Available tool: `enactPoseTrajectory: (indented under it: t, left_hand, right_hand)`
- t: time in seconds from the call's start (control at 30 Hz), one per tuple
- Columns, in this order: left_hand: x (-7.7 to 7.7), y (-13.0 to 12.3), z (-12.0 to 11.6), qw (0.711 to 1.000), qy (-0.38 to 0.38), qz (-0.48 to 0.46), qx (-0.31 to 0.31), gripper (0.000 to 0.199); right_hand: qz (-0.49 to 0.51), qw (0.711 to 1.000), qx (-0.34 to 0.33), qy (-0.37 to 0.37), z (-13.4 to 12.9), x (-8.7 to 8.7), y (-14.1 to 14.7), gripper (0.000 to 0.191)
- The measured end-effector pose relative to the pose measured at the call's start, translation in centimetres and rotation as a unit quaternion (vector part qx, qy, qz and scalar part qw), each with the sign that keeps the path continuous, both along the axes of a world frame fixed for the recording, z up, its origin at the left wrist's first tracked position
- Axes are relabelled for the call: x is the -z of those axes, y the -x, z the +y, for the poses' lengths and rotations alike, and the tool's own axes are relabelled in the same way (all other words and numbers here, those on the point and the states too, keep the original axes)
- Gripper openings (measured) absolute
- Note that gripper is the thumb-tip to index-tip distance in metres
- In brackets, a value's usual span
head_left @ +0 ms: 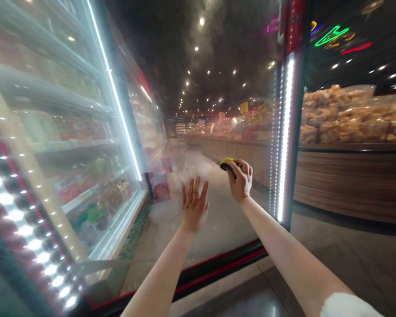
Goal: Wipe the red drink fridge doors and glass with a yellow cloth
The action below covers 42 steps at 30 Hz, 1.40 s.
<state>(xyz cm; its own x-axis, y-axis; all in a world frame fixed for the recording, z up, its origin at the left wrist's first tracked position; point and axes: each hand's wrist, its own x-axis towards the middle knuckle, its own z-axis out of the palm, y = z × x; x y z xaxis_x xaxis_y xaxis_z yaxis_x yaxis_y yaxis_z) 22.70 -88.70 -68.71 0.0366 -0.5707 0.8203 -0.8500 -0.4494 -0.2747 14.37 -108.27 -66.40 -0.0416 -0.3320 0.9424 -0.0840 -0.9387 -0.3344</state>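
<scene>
A glass door (218,226) with a dark, red-lined frame stands open across my view, its pane hazy and smeared in places. My left hand (194,204) is at the pane with fingers spread and nothing in it. Whether its palm presses on the glass I cannot tell. Up and to the right, my right hand (242,180) grips a yellow-and-black sponge (227,164), or a similar cleaning pad, at the glass. Its fingers wrap over the pad and partly cover it.
Left of the door is a lit refrigerated cabinet (79,193) with packaged goods on shelves, blurred. A bright LED strip (286,136) runs up the door's right edge. Beyond it, a wood-panelled display counter (350,180) holds heaped packaged food (350,114). A box (160,186) shows behind the glass.
</scene>
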Motion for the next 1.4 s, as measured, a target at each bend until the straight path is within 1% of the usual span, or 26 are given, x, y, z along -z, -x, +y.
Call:
enactPoseTrajectory:
  t: [0.03, 0.1, 0.17, 0.2, 0.23, 0.27, 0.3, 0.37, 0.43, 0.47, 0.5, 0.53, 0.6, 0.67, 0.73, 0.77, 0.83, 0.9, 0.97, 1.0, 1.1, 1.17, 1.23, 1.33, 1.37, 1.4]
  left_hand:
    - [0.0, 0.1, -0.5, 1.000, -0.001, -0.003, 0.003, 0.098]
    - [0.2, 0.2, -1.6, 1.000, -0.001, -0.009, 0.005, 0.098]
    - [0.6, 0.4, -2.6, 1.000, -0.003, -0.011, 0.007, 0.098]
    - [0.8, 0.5, -3.1, 1.000, -0.005, -0.010, 0.008, 0.098]
    - [0.9, 0.7, -3.6, 1.000, -0.009, -0.010, 0.011, 0.098]
    - [1.0, 0.9, -4.1, 1.000, -0.013, -0.012, 0.014, 0.099]
    - [1.0, 1.2, -4.7, 1.000, -0.017, -0.015, 0.018, 0.099]
    - [0.8, 1.7, -5.9, 0.999, -0.023, -0.023, 0.027, 0.097]
    - [0.6, 2.1, -7.1, 0.999, -0.024, -0.029, 0.034, 0.096]
    - [0.5, 2.3, -7.8, 0.999, -0.024, -0.029, 0.037, 0.096]
    - [0.5, 2.4, -8.4, 0.999, -0.023, -0.027, 0.039, 0.097]
    - [0.5, 2.5, -9.0, 0.999, -0.023, -0.025, 0.039, 0.098]
    - [0.7, 2.6, -10.1, 0.999, -0.023, -0.023, 0.041, 0.099]
    - [1.1, 2.8, -11.2, 0.998, -0.024, -0.023, 0.045, 0.099]
    - [1.4, 3.0, -12.3, 0.998, -0.028, -0.024, 0.054, 0.097]
    - [1.5, 3.1, -12.9, 0.998, -0.031, -0.024, 0.059, 0.097]
    - [1.5, 3.6, -14.2, 0.997, -0.034, -0.024, 0.064, 0.096]
    - [1.3, 4.1, -15.3, 0.997, -0.035, -0.020, 0.065, 0.096]
    - [1.1, 4.6, -16.2, 0.997, -0.039, -0.012, 0.064, 0.096]
    - [1.1, 4.8, -16.5, 0.997, -0.041, -0.006, 0.062, 0.096]
    - [0.9, 5.4, -16.8, 0.998, -0.048, 0.012, 0.049, 0.095]
    - [0.7, 5.7, -16.7, 0.997, -0.054, 0.021, 0.041, 0.094]
    - [0.3, 5.9, -16.7, 0.997, -0.062, 0.021, 0.037, 0.092]
    - [-0.6, 6.0, -17.0, 0.997, -0.065, 0.014, 0.037, 0.091]
    - [-0.9, 6.0, -17.2, 0.997, -0.063, 0.011, 0.037, 0.091]
    - [-1.1, 6.0, -17.3, 0.998, -0.059, 0.011, 0.036, 0.091]
  right_hand:
    - [-0.025, 0.999, 0.018, -0.021, -1.5, 0.5, 0.4, 0.029]
    - [-0.060, 0.994, 0.059, -0.063, -3.3, 2.8, 0.9, 0.033]
    - [-0.057, 0.992, 0.082, -0.081, -3.7, 5.6, 1.0, 0.040]
    - [-0.041, 0.993, 0.079, -0.073, -3.5, 6.7, 1.0, 0.043]
    - [-0.019, 0.996, 0.068, -0.056, -3.3, 7.3, 1.0, 0.045]
    - [0.003, 0.998, 0.052, -0.033, -3.2, 7.4, 1.1, 0.046]
    - [0.023, 0.999, 0.037, -0.010, -3.3, 7.0, 1.2, 0.046]
    - [0.041, 0.999, 0.026, 0.020, -4.6, 5.0, 1.8, 0.043]
    - [0.028, 0.998, 0.056, 0.005, -7.1, 2.9, 2.7, 0.038]
    - [0.016, 0.997, 0.080, -0.013, -8.5, 2.3, 3.3, 0.037]
    - [0.004, 0.994, 0.104, -0.032, -9.9, 2.1, 3.8, 0.036]
    - [-0.007, 0.991, 0.124, -0.048, -11.0, 2.4, 4.2, 0.036]
    - [-0.022, 0.986, 0.148, -0.068, -12.5, 4.1, 4.8, 0.037]
    - [-0.025, 0.986, 0.146, -0.078, -12.9, 6.2, 4.9, 0.040]
    - [-0.011, 0.989, 0.123, -0.077, -12.7, 7.3, 4.8, 0.043]
    - [0.000, 0.992, 0.107, -0.071, -12.8, 7.2, 4.8, 0.044]
    - [0.013, 0.995, 0.083, -0.056, -13.3, 6.0, 4.9, 0.043]
    - [0.004, 0.995, 0.082, -0.049, -14.5, 4.3, 5.3, 0.041]
    - [-0.018, 0.993, 0.097, -0.057, -15.7, 3.6, 5.9, 0.037]
    - [-0.028, 0.992, 0.107, -0.066, -16.2, 3.7, 6.3, 0.036]
    - [-0.029, 0.987, 0.121, -0.106, -16.7, 5.1, 7.3, 0.037]
    - [-0.023, 0.984, 0.119, -0.129, -16.7, 5.3, 7.5, 0.039]
    - [-0.032, 0.982, 0.115, -0.145, -16.9, 4.0, 7.3, 0.040]
    - [-0.063, 0.978, 0.119, -0.157, -17.6, 0.7, 6.7, 0.040]
    - [-0.068, 0.978, 0.123, -0.155, -17.8, 0.0, 6.5, 0.040]
    - [-0.067, 0.978, 0.125, -0.150, -17.9, -0.2, 6.5, 0.040]
